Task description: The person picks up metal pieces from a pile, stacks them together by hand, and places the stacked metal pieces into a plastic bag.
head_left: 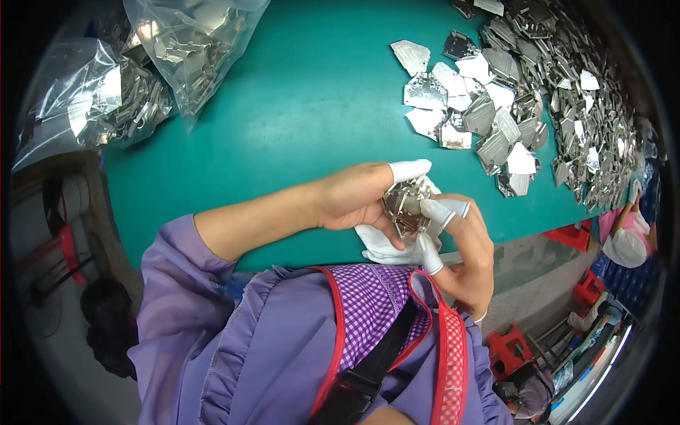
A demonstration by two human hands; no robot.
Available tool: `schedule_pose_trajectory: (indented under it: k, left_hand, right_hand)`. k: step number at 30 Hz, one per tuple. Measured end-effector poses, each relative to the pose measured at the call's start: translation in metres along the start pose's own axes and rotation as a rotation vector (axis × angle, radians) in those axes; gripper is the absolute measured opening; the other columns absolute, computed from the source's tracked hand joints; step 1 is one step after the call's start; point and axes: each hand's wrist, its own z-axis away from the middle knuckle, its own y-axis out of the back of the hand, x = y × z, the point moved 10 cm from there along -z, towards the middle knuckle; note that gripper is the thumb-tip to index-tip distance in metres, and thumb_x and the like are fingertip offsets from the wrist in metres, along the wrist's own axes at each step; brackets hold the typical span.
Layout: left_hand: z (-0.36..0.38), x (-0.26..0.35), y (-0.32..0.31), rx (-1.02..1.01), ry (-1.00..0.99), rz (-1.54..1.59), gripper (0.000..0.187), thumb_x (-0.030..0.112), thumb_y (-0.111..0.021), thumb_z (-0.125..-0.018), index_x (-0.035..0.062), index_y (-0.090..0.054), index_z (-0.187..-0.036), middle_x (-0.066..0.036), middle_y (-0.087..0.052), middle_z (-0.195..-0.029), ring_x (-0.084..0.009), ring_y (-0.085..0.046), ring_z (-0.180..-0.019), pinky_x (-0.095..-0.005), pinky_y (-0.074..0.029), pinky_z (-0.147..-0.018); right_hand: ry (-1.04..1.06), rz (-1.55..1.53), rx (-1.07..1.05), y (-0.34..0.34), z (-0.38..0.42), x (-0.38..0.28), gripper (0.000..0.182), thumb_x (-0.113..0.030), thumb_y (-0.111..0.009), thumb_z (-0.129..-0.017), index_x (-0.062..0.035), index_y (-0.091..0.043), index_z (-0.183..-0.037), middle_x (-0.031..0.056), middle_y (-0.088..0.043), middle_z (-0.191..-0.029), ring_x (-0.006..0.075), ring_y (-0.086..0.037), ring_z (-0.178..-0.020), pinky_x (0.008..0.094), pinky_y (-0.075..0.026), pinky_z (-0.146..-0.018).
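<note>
A shiny metal part [406, 210], with small raised details, is held up near the front edge of the green table [297, 92]. My left hand [358, 198] grips it from the left, a white finger cover on the thumb. From the right, my right hand [464, 248] pinches the same part with fingertips in white covers. Beneath the part and partly hidden by it and my fingers lies a white cloth [386, 248]. Whether the held metal is one piece or several stacked together, I cannot tell.
Flat metal pieces [425, 92] lie loose right of centre, beside a large heap of similar parts [595, 106]. Two clear plastic bags [191, 57] [92, 99] of metal parts sit at the upper left. Another person [627, 234] is at the far right, near red stools [508, 348].
</note>
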Motion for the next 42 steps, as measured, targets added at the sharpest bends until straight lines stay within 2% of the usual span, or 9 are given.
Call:
schedule_pose_trajectory:
  k: [6, 11, 16, 24, 34, 36, 37, 40, 42]
  left_hand:
    - [-0.002, -0.004, 0.002, 0.033, 0.013, -0.124, 0.048, 0.048, -0.037, -0.096, 0.0043, -0.057, -0.101, -0.007, -0.063, -0.086, -0.0158, -0.061, -0.070, -0.0271, -0.049, -0.054]
    - [0.000, -0.001, 0.006, 0.110, 0.013, -0.095, 0.044, 0.046, -0.038, -0.096, 0.0068, -0.058, -0.099, -0.003, -0.061, -0.083, -0.0118, -0.057, -0.068, -0.0246, -0.043, -0.054]
    - [-0.002, -0.003, 0.011, 0.134, 0.006, -0.075, 0.042, 0.045, -0.039, -0.096, 0.0075, -0.058, -0.098, -0.002, -0.060, -0.082, -0.0096, -0.055, -0.067, -0.0244, -0.043, -0.055]
    - [-0.001, -0.002, 0.011, 0.141, -0.039, -0.105, 0.043, 0.040, -0.038, -0.098, 0.0038, -0.058, -0.112, -0.005, -0.064, -0.097, -0.0109, -0.062, -0.080, -0.0252, -0.051, -0.065]
    - [-0.005, 0.001, -0.003, 0.060, -0.155, 0.173, 0.049, 0.039, -0.030, -0.100, 0.0009, -0.046, -0.126, -0.008, -0.060, -0.112, -0.0172, -0.062, -0.093, -0.0332, -0.055, -0.074]
    - [-0.003, 0.005, -0.013, -0.100, -0.186, 0.227, 0.048, 0.038, -0.030, -0.100, 0.0013, -0.046, -0.126, -0.009, -0.060, -0.113, -0.0174, -0.063, -0.091, -0.0321, -0.055, -0.072]
    - [-0.005, 0.003, -0.008, 0.008, -0.152, 0.284, 0.048, 0.039, -0.031, -0.100, 0.0015, -0.047, -0.125, -0.010, -0.062, -0.109, -0.0175, -0.064, -0.085, -0.0300, -0.055, -0.065]
    - [-0.003, 0.012, -0.008, -0.079, -0.180, 0.316, 0.049, 0.040, -0.032, -0.099, 0.0014, -0.051, -0.122, -0.009, -0.064, -0.101, -0.0163, -0.064, -0.078, -0.0279, -0.053, -0.059]
    - [0.000, 0.014, -0.002, -0.046, -0.158, 0.206, 0.041, 0.039, -0.035, -0.099, 0.0050, -0.054, -0.110, -0.007, -0.063, -0.093, -0.0152, -0.061, -0.074, -0.0284, -0.050, -0.058]
  right_hand:
    - [-0.134, 0.022, 0.024, -0.006, 0.002, 0.013, 0.048, -0.008, -0.078, -0.065, 0.0002, -0.062, -0.109, 0.0118, -0.054, -0.092, 0.0263, -0.056, -0.084, 0.0336, -0.048, -0.069]
    - [-0.162, -0.043, 0.052, -0.005, 0.000, 0.019, 0.038, -0.005, -0.080, -0.062, -0.0004, -0.067, -0.097, 0.0110, -0.049, -0.109, 0.0209, -0.061, -0.086, 0.0304, -0.050, -0.075]
    - [0.025, 0.057, 0.050, -0.008, -0.002, 0.001, 0.027, -0.004, -0.077, -0.064, -0.0004, -0.066, -0.089, 0.0147, -0.057, -0.101, 0.0271, -0.061, -0.087, 0.0337, -0.050, -0.072]
    - [0.014, 0.119, 0.081, -0.011, 0.001, -0.009, 0.027, -0.002, -0.077, -0.065, 0.0022, -0.065, -0.088, 0.0144, -0.058, -0.098, 0.0289, -0.061, -0.087, 0.0334, -0.051, -0.070]
    - [-0.231, -0.217, 0.557, 0.013, 0.024, 0.034, 0.032, 0.009, -0.075, -0.067, 0.0056, -0.063, -0.097, 0.0092, -0.047, -0.109, 0.0189, -0.057, -0.093, 0.0289, -0.049, -0.081]
    - [-0.271, -0.347, 0.600, 0.010, 0.023, 0.036, 0.032, 0.010, -0.074, -0.068, 0.0058, -0.063, -0.097, 0.0095, -0.047, -0.110, 0.0192, -0.057, -0.097, 0.0290, -0.049, -0.083]
    - [-0.307, -0.481, 0.639, 0.008, 0.025, 0.041, 0.032, 0.011, -0.073, -0.068, 0.0059, -0.062, -0.097, 0.0097, -0.047, -0.110, 0.0195, -0.056, -0.100, 0.0292, -0.050, -0.085]
    - [-0.193, -0.420, 0.558, 0.010, 0.018, 0.033, 0.030, 0.011, -0.073, -0.068, 0.0058, -0.063, -0.095, 0.0110, -0.048, -0.113, 0.0213, -0.058, -0.100, 0.0312, -0.052, -0.085]
    - [-0.049, -0.137, 0.420, 0.010, 0.011, 0.015, 0.027, 0.006, -0.076, -0.066, 0.0052, -0.064, -0.090, 0.0140, -0.051, -0.111, 0.0250, -0.060, -0.099, 0.0340, -0.053, -0.083]
